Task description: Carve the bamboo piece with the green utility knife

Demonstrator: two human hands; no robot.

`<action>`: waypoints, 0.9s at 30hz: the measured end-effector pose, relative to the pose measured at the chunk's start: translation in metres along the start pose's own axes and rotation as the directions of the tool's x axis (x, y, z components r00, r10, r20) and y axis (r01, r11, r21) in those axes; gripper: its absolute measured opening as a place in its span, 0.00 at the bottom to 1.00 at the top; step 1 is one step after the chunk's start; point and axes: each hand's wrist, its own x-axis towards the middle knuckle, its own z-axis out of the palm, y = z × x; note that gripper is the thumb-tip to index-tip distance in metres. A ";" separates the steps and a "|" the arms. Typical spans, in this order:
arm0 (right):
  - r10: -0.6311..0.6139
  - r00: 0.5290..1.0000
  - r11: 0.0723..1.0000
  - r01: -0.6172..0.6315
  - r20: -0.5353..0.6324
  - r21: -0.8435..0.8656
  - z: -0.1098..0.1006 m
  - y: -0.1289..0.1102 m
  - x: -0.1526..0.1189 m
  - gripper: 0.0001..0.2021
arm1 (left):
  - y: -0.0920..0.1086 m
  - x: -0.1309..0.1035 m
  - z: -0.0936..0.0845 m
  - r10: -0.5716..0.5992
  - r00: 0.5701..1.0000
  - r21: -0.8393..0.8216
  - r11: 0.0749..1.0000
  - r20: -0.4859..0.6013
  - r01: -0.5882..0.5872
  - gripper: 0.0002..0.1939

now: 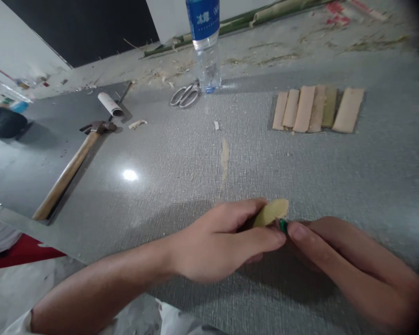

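A flat yellowish bamboo piece (271, 212) with a rounded end pokes out from my left hand (226, 242), which is closed around it above the table. My right hand (317, 239) comes in from the right and is closed on a small green-handled knife (282, 225). Only the knife's green front and a bit of its blade show; the rest is hidden in the fingers. Its tip is at the lower edge of the bamboo piece, close by my left thumb.
On the grey table (174, 163) several bamboo pieces (304, 109) lie in a row at the back right. A water bottle (208, 51) stands behind scissors (185, 95). Left are a hammer (70, 172) and a paper roll (111, 104). Bamboo stalks (265, 16) lie beyond on the floor.
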 end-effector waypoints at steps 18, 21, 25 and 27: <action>0.074 0.997 0.997 -0.074 -0.001 0.007 -0.002 -0.002 0.000 0.28 | 0.002 0.000 0.000 -0.031 0.999 0.023 0.999 -0.016 0.031 0.16; 0.066 0.998 0.998 -0.066 0.008 0.002 -0.004 -0.002 0.000 0.27 | 0.002 0.000 0.001 -0.029 0.999 0.025 0.999 -0.028 0.029 0.16; 0.043 0.998 0.999 -0.044 0.036 0.029 -0.002 -0.001 0.001 0.26 | 0.004 -0.002 0.001 -0.036 0.999 0.047 0.998 -0.037 0.038 0.16; 0.054 0.997 0.998 -0.056 0.046 0.032 -0.001 0.000 0.001 0.26 | 0.004 -0.002 0.000 -0.032 0.999 0.075 0.997 -0.040 0.035 0.15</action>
